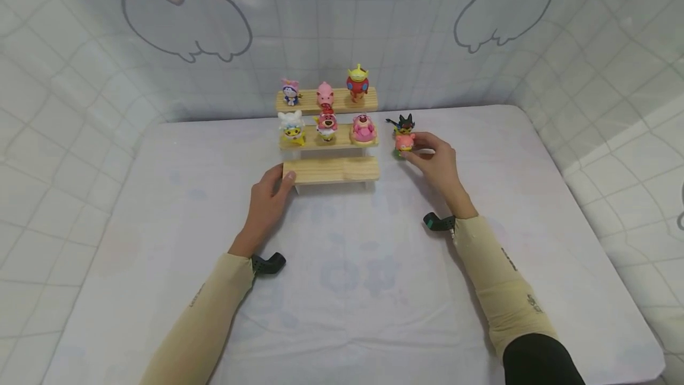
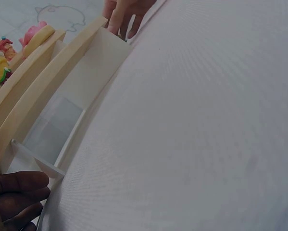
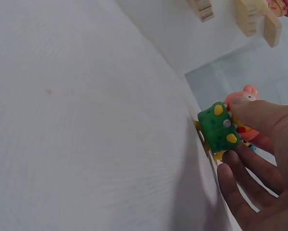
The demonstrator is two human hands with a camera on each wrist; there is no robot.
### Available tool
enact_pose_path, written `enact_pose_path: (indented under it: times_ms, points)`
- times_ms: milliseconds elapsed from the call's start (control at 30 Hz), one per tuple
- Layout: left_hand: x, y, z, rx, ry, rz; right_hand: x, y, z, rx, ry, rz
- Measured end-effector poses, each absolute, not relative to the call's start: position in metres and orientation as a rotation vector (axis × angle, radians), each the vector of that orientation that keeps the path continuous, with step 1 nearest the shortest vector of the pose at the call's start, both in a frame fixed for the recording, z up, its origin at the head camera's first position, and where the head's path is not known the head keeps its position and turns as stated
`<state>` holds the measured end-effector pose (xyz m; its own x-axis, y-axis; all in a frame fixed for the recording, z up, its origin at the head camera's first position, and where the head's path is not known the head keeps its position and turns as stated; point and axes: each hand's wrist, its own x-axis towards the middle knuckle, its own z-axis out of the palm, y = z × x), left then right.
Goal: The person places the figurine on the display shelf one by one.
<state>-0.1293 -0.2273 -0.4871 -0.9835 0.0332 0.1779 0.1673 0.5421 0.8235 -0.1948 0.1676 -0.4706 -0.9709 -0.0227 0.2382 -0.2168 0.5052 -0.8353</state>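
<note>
A three-step wooden display stand [image 1: 333, 170] with pale supports stands mid-table. My left hand [image 1: 267, 198] holds the left end of its lowest step, the thumb on the board and the fingers beside the end. To the right of the stand, my right hand [image 1: 438, 165] pinches a small pink figurine [image 1: 404, 142] between thumb and fingers. The right wrist view shows the figurine's green base [image 3: 216, 127] with yellow spots, tilted close to the tablecloth. Directly behind it is a figurine with a black-eared head [image 1: 406, 122]. The lowest step is bare.
On the top step are a purple-and-white figurine [image 1: 291, 92], a pink pig figurine [image 1: 325, 95] and a three-eyed alien figurine [image 1: 358, 82]. The middle step bears a white-hooded yellow figurine [image 1: 292, 128] and two pink bear figurines [image 1: 363, 129]. A patterned curtain [image 1: 406, 34] hangs behind the table.
</note>
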Motion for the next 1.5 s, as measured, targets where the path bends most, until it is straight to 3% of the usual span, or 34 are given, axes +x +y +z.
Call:
enact_pose_path:
  times_ms: [500,1500]
  points:
    - [-0.129,-0.226,-0.485,-0.174,-2.638,-1.413,-0.195,0.168,-0.471,0.204,-2.517,1.475]
    - [-0.128,-0.227,-0.485,-0.178,-2.661,-1.395,-0.151,0.121,-0.397,0.457,-2.319,1.5]
